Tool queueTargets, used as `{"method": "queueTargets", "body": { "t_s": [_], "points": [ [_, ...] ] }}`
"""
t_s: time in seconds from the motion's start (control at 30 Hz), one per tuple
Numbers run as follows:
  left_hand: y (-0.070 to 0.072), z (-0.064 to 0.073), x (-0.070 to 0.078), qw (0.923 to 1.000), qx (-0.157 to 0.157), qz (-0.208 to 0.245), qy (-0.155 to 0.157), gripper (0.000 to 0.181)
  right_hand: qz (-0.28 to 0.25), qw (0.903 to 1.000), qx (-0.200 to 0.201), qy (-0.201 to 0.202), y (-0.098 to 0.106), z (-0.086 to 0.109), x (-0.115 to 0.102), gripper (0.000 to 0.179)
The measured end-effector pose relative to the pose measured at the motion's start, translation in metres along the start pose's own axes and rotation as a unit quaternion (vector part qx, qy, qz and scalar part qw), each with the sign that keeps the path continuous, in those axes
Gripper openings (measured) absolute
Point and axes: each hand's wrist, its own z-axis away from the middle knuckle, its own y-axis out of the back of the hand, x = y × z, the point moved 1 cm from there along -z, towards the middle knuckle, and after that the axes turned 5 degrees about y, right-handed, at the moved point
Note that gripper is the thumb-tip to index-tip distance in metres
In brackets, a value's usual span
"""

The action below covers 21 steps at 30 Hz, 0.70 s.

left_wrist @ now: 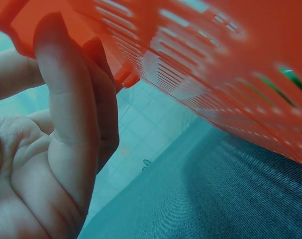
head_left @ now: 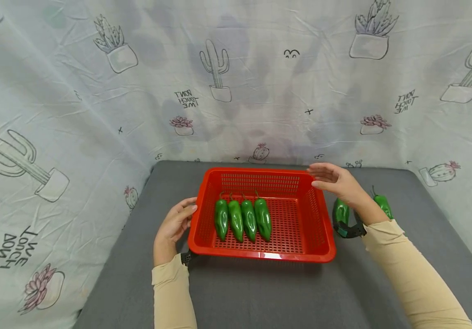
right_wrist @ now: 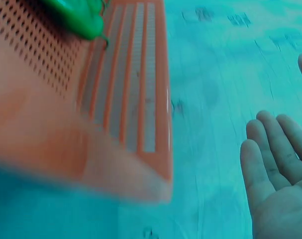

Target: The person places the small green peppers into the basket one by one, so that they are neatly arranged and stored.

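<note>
A red plastic basket with slotted walls stands in the middle of the grey table. Several green peppers lie side by side in its left half, stems toward the back. My left hand grips the basket's left rim, thumb on top; in the left wrist view its bent fingers reach up under the red edge. Over the back right corner, my right hand holds nothing, its fingers extended. The right wrist view shows that hand's fingers apart from the basket wall.
Right of the basket, one green pepper lies partly behind the right wrist and another lies farther right, partly behind the forearm. A pale cloth printed with cacti hangs along the back and sides of the table.
</note>
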Motion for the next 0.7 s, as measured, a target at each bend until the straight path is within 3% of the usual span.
{"method": "queueTargets", "body": {
  "t_s": [0.27,0.43,0.6,0.7],
  "points": [
    [-0.007,0.005,0.009,0.9999,-0.013,-0.005,0.001,0.042,0.053,0.9972,0.051,0.007,0.034,0.032,0.019,0.043],
    [-0.007,0.006,0.01,0.9998,-0.018,-0.004,-0.002,0.041,0.079,0.9934,0.079,-0.026,0.05,0.054,0.039,0.042],
    [-0.007,0.006,0.01,0.9998,-0.021,0.0,-0.003,0.041,0.055,0.9902,0.121,-0.044,0.07,0.076,0.056,0.037],
    [-0.007,0.006,0.009,0.9998,-0.02,0.004,-0.002,0.041,0.08,0.9858,0.136,-0.056,0.083,0.089,0.064,0.037]
  ]
}}
